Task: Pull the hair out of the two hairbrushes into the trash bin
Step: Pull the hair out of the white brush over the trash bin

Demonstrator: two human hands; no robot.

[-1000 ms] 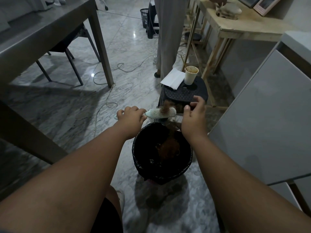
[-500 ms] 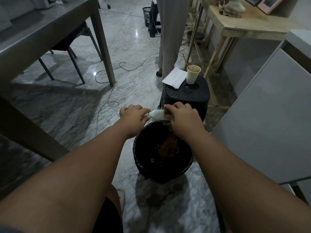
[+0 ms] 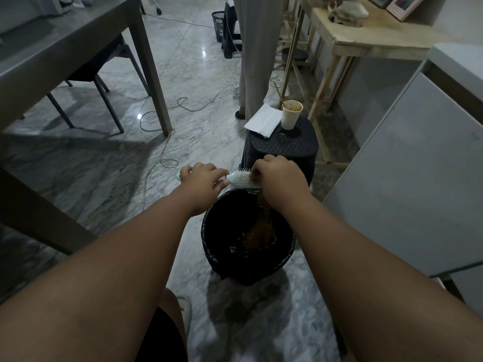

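Note:
A pale mint hairbrush (image 3: 241, 179) with white bristles lies level over the far rim of the black-lined trash bin (image 3: 209, 246). My left hand (image 3: 202, 182) grips its handle. My right hand (image 3: 279, 178) covers the right half of the bristle head, fingers pinched on brown hair (image 3: 262, 207) that trails down from the brush into the bin. A clump of brown hair (image 3: 258, 235) lies inside the bin. Only this one hairbrush is in view.
Just behind the bin stands a black stool (image 3: 283, 146) with a paper cup (image 3: 291, 114) and white paper (image 3: 262, 120). A person's legs (image 3: 254, 56) stand beyond it. A grey table (image 3: 65, 53) and chair are at left, a white cabinet (image 3: 407, 178) at right, cables on the floor.
My right hand moved left from beside the brush's end onto the bristle head and closed on the hair. The left hand and brush stayed over the bin.

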